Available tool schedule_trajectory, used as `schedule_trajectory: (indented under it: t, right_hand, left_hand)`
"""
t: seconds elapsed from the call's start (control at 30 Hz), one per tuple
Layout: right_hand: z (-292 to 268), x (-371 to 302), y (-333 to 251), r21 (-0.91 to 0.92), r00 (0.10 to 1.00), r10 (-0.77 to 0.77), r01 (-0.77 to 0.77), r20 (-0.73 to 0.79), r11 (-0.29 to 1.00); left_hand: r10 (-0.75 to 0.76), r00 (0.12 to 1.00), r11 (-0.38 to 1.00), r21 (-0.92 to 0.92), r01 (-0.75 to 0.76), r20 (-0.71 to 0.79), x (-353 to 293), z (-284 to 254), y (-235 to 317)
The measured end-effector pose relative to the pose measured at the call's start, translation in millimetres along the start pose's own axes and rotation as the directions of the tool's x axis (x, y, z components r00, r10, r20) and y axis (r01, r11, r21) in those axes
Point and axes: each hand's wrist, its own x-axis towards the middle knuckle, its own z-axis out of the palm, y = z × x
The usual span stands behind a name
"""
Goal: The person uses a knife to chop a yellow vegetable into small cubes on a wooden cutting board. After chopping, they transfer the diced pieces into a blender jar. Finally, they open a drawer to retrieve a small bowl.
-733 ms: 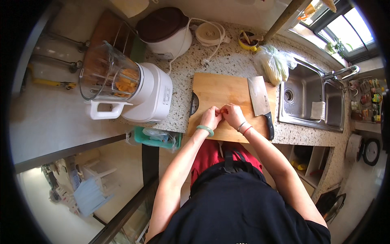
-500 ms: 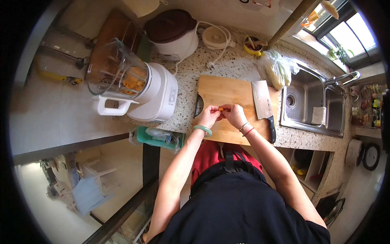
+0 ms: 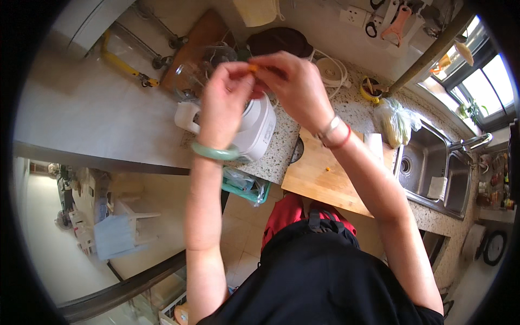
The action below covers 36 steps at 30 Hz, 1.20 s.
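Observation:
My left hand [image 3: 223, 100] and my right hand [image 3: 299, 89] are raised together in front of the blender, fingertips meeting. Between them they pinch a small orange piece of food [image 3: 253, 68]; its exact kind is too small to tell. Behind my hands stands the white blender base [image 3: 261, 134] with its clear jug [image 3: 187, 81] partly covered by my fingers. What is in the jug is hidden now. A wooden cutting board [image 3: 306, 176] lies below my right forearm, with one orange crumb [image 3: 327, 169] on it. The cleaver's blade [image 3: 373, 143] shows only partly past that forearm.
A cooker with a dark lid [image 3: 279, 40] stands against the wall. To the right are a plastic bag of vegetables [image 3: 395, 122], a yellow pot [image 3: 371, 89] and the steel sink [image 3: 407, 162]. A green basket [image 3: 246, 187] sits below the counter edge.
Both hands have risen from over the cutting board, moving up and left to the blender, still pinching an orange piece. An orange crumb now shows on the board. The view has shifted left.

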Motion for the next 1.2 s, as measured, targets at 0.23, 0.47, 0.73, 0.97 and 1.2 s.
schedule_trajectory:
  t: [0.23, 0.47, 0.73, 0.97, 1.2]
  right_hand:
    - [53.2, 63.7, 3.7, -0.110, 0.986, -0.011, 0.030, 0.168, 0.994]
    - [65.0, 66.9, 12.1, -0.102, 0.968, 0.073, -0.049, 0.238, 0.994]
    - [38.3, 45.0, 30.4, 0.261, 0.978, 0.210, -0.202, -0.002, 0.944]
    - [-43.8, -91.6, 111.7, -0.012, 0.841, 0.540, -0.540, -0.027, 0.842]
    - [-69.5, -285.6, 181.3, -0.435, 0.676, 0.732, -0.686, -0.084, 0.583]
  left_hand:
    - [-0.052, 0.998, 0.927, 0.373, 0.041, 0.018, 52.4, -75.4, 10.4]
    - [0.126, 0.992, 0.832, 0.543, -0.115, 0.017, 52.2, -100.2, -17.1]
    - [0.571, 0.819, 0.585, 0.726, -0.363, -0.051, 35.4, -50.1, -8.1]
    - [0.231, 0.955, 0.863, 0.414, -0.290, 0.187, -29.1, 52.8, -73.3]
    - [-0.208, 0.868, 0.779, 0.613, -0.132, 0.451, -120.6, 157.5, -260.1]
